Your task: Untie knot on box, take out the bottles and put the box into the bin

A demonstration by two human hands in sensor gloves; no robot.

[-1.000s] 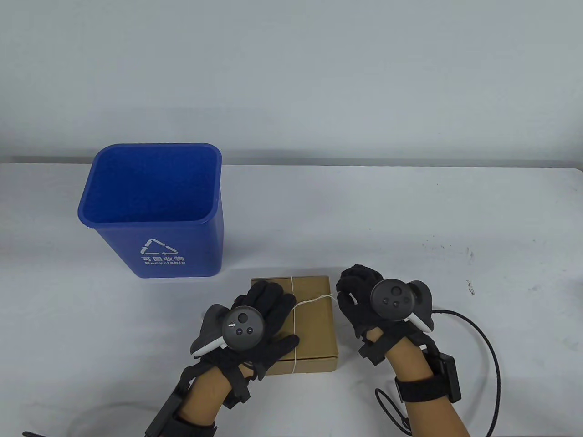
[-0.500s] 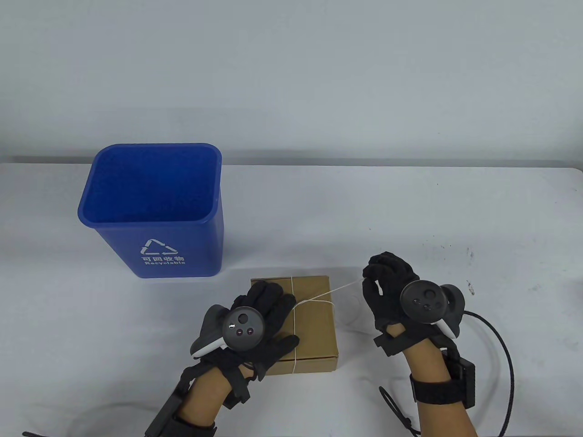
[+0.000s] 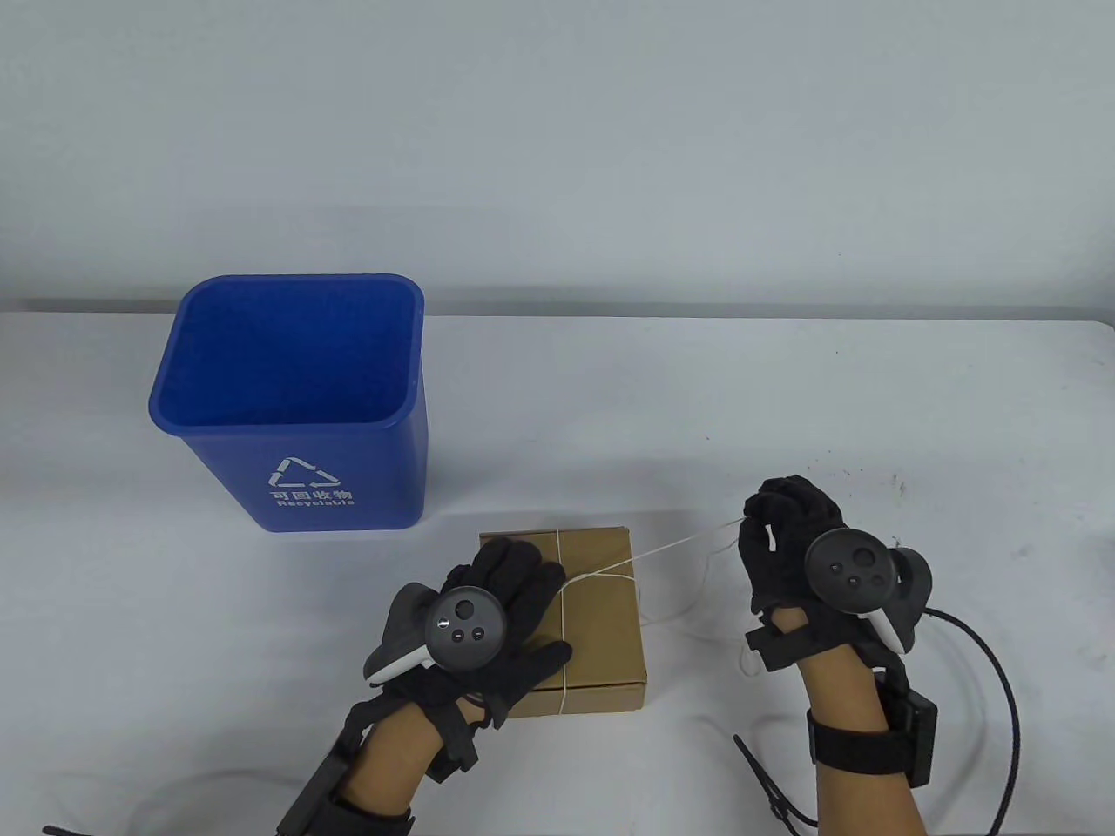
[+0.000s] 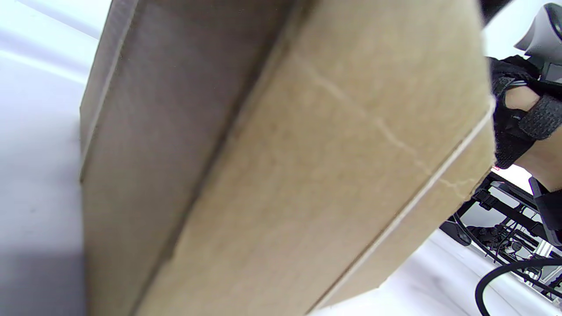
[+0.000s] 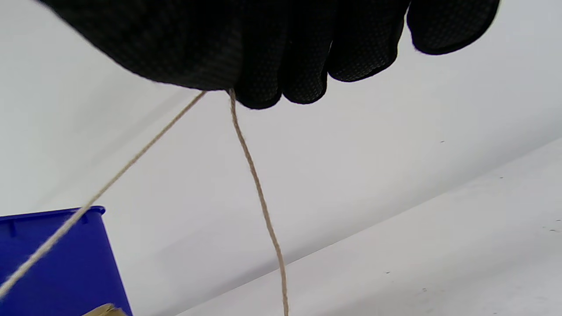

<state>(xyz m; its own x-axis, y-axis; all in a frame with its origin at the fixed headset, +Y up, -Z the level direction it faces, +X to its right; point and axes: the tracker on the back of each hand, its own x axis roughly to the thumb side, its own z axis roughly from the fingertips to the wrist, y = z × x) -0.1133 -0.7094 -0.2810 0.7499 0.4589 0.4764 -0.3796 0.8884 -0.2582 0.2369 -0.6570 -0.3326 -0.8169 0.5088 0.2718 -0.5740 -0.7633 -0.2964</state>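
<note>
A brown cardboard box point(image 3: 603, 610) lies near the table's front edge, with thin pale string point(image 3: 679, 546) tied round it. My left hand point(image 3: 512, 582) rests flat on the box's left half, fingers straight. My right hand point(image 3: 754, 525) is to the right of the box and above the table, pinching the string, which runs taut from the box top to the pinch while a loose end hangs down. In the right wrist view the fingertips point(image 5: 281, 87) hold both strands of string point(image 5: 257, 188). The left wrist view is filled by the box point(image 4: 281, 175). No bottles are visible.
A blue recycling bin point(image 3: 296, 405) stands open and upright behind and left of the box; its corner shows in the right wrist view point(image 5: 57, 259). A black cable point(image 3: 1002, 688) loops on the table by my right wrist. The table's far edge meets a pale wall.
My right hand has moved right and slightly away from the box, drawing the string out longer. The left hand and the box have stayed still.
</note>
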